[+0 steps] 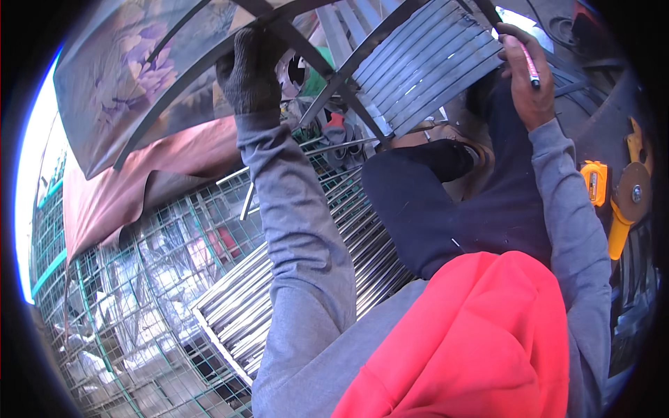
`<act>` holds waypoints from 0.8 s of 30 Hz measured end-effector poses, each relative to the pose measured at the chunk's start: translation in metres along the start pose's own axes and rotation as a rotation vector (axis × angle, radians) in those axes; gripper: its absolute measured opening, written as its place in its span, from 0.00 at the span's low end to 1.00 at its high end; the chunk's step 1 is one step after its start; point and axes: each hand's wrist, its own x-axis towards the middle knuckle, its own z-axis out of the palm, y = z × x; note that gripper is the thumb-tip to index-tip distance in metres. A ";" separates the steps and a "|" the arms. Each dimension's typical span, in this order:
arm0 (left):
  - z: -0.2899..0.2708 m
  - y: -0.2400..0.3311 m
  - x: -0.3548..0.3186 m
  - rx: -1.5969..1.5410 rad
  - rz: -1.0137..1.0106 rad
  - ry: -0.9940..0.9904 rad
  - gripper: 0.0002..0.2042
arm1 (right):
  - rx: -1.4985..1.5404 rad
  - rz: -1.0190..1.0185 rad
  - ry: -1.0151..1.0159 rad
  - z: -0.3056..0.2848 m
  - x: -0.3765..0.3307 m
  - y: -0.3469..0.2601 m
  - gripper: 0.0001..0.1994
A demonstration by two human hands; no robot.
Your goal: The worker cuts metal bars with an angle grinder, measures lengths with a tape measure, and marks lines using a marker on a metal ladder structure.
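In a dark knitted glove, my left hand (pixel 252 73) is closed on a bar of a dark metal frame (pixel 338 82) with curved, crossing flat bars. My bare right hand (pixel 531 87) holds a marker pen (pixel 531 66), pink and white with a black end pointing down toward my wrist. Its fingers are close to the right edge of the frame; whether they touch it I cannot tell. Between my hands, beyond the crossing bars, lies a slatted grey metal panel (pixel 432 66).
An orange tape measure (pixel 594 182) and an angle grinder (pixel 635 188) with a yellow handle lie at right. Shiny metal tubes (pixel 369 240) are at lower middle, beside green wire mesh (pixel 167 279). A floral sheet (pixel 111 83) and a reddish-brown cover (pixel 167 164) occupy the upper left.
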 end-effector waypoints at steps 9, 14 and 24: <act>0.013 0.005 -0.006 -0.072 0.082 0.001 0.09 | -0.071 -0.031 0.000 0.000 0.002 -0.001 0.19; -0.017 -0.002 0.001 -0.160 -0.097 -0.182 0.17 | 0.017 -0.056 -0.006 0.007 -0.002 -0.006 0.20; -0.022 0.002 -0.003 0.554 0.087 -0.097 0.11 | 0.004 -0.070 0.055 0.009 -0.007 -0.029 0.17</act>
